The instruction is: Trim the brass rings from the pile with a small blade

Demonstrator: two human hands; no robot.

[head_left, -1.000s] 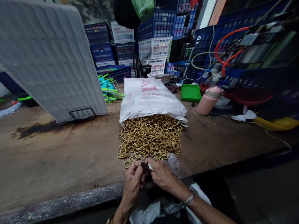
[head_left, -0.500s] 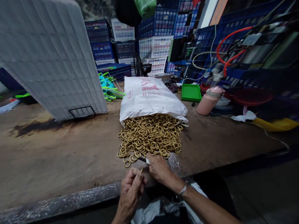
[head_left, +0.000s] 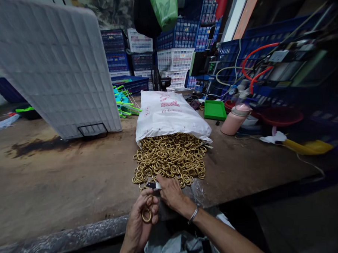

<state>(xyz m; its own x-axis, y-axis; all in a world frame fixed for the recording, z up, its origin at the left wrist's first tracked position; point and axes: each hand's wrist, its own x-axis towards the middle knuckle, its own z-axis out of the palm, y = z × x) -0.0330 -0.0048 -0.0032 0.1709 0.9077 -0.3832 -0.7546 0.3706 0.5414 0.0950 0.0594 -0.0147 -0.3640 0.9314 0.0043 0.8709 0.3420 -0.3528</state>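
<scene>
A heap of brass-coloured rings (head_left: 170, 158) spills from the open mouth of a white printed sack (head_left: 170, 113) onto the worn brown table (head_left: 62, 183). My left hand (head_left: 142, 221) is curled near the table's front edge with a ring (head_left: 146, 216) held in its fingers. My right hand (head_left: 169, 193) rests at the near edge of the heap, closed on a small dark tool with a white tip (head_left: 154, 185).
A large white ribbed panel (head_left: 51, 68) leans at the left. Green and blue plastic pieces (head_left: 124, 100) lie behind it. A green tray (head_left: 215, 110), a pink flask (head_left: 236, 118) and a yellow scoop (head_left: 310, 147) sit at the right. Stacked crates (head_left: 174, 51) fill the back.
My hands have come apart. The left hand dropped toward me and now shows a ring in its fingers. The right hand moved left onto the heap's near edge with the tool.
</scene>
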